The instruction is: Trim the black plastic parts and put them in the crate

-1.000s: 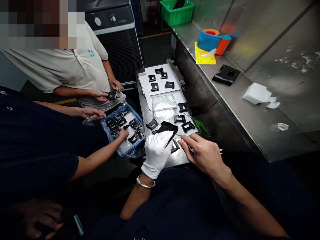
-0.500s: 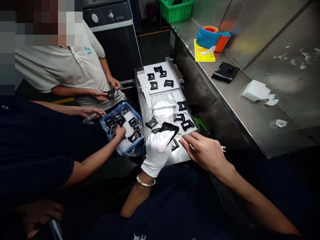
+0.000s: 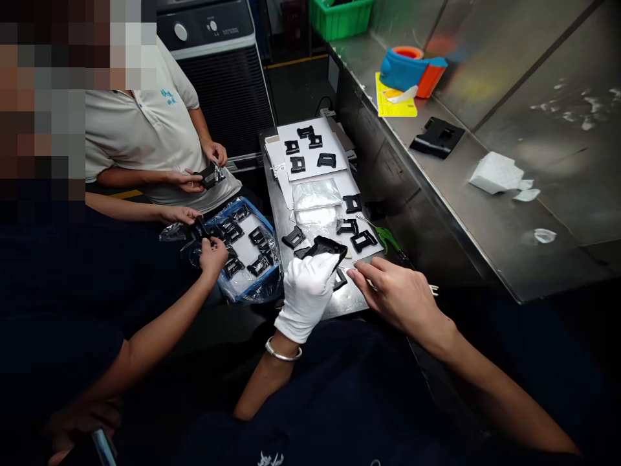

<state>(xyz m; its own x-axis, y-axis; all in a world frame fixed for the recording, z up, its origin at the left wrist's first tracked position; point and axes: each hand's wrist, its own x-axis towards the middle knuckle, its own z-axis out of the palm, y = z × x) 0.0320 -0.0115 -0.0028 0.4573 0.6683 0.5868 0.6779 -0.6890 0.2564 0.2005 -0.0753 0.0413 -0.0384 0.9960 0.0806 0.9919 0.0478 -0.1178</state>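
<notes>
Fingers of the gloved left hand [image 3: 308, 291] are gripping a black plastic housing [image 3: 328, 246], holding it tilted above the metal table [image 3: 350, 305]. The bare right hand [image 3: 398, 294] is pinching what seems a slim pale tool [image 3: 344, 268] just beside the housing's edge. Should the gloved grip be slipping, the housing could be twisting loose and the tool scratching its surface.
</notes>
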